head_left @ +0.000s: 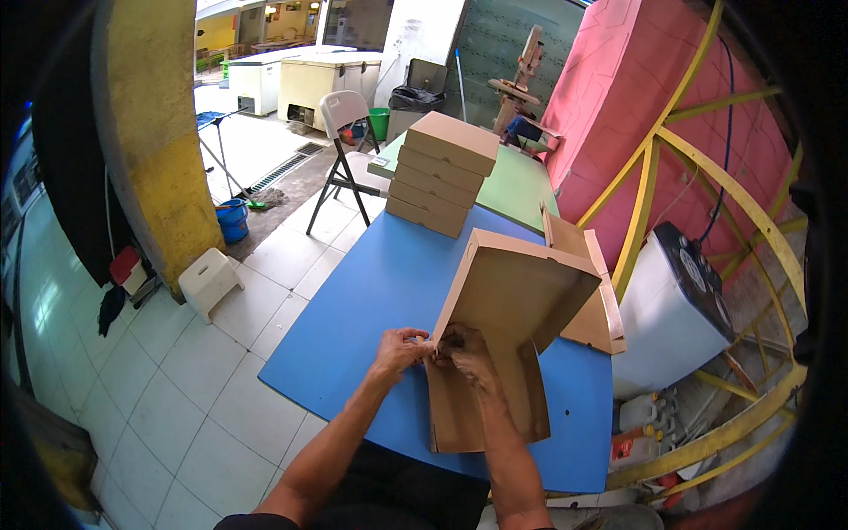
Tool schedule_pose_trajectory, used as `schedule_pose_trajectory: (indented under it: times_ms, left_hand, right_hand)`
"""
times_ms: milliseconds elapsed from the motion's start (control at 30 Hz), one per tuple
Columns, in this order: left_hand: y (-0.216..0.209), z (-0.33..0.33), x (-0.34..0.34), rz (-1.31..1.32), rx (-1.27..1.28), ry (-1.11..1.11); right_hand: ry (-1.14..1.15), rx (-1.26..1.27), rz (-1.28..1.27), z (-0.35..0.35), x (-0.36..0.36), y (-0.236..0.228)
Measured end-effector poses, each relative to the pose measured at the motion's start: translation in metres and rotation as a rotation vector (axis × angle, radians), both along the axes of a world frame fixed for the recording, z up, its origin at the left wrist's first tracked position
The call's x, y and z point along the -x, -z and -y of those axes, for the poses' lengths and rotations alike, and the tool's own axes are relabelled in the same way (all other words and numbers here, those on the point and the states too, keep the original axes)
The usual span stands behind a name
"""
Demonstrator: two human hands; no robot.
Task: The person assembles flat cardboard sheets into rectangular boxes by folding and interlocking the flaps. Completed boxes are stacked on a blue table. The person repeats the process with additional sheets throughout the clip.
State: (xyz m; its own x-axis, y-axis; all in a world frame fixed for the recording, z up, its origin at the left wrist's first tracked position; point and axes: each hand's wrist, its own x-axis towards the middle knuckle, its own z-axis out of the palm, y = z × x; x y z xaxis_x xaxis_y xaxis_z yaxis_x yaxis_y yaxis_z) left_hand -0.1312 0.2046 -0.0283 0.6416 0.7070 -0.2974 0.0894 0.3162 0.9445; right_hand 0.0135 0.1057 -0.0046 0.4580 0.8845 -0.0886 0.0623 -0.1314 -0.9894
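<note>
On the blue table (pixel 371 291) in front of me stands a brown cardboard box (pixel 521 291), its lid raised and its shallow base toward me. My left hand (pixel 405 350) pinches the box's left edge from outside, near the fold between lid and base. From inside, my right hand (pixel 468 355) grips the same corner, its fingers curled and close to the left ones. The fingertips partly hide the piece of cardboard between them. Behind the raised lid lies another unfolded cardboard piece (pixel 587 331), partly covered.
A stack of several closed cardboard boxes (pixel 442 172) rises at the table's far end, by a green tabletop (pixel 512 194). Left of it is a folding chair (pixel 346 132); a white stool (pixel 209 281) stands on the tiles. Yellow metal bars (pixel 645 203) and a white appliance (pixel 671 318) border the right.
</note>
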Motion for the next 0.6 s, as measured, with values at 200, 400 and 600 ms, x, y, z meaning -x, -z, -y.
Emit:
schedule_pose_trajectory:
  times_ms: [200,400,600]
  left_hand:
    - [0.004,-0.007,-0.002,-0.068,-0.130,0.004]
    - [0.013,-0.013,-0.005,-0.050,-0.344,-0.030]
    - [0.001,-0.006,-0.002,-0.125,-0.484,-0.092]
  right_hand:
    - [-0.116,-0.114,0.109,-0.005,-0.009,0.016]
    - [-0.031,0.054,0.349,-0.016,-0.012,0.020]
    - [-0.088,0.117,0.117,-0.014,0.003,0.000]
